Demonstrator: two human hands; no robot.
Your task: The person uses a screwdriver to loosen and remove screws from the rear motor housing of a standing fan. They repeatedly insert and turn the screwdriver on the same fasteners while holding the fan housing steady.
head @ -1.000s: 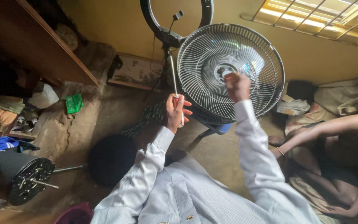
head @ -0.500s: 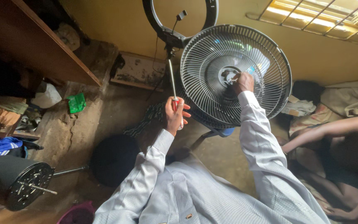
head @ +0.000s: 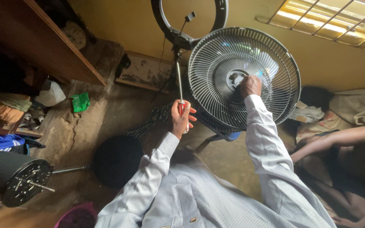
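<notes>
Gripping a screwdriver in the left hand while the right hand closes at the hub of a fan's wire grille

Left fingers wrap the red handle, shaft pointing up, just beside the grille's left edge. Right hand is bunched at the centre boss; what it pinches, if anything, I cannot tell. The fan stands upright on the floor before a ring light. Its thin wire guard likely flexes and dents easily, so the rim or hub is the firmer hold; the screwdriver is stiff, light, best held by its handle
</notes>
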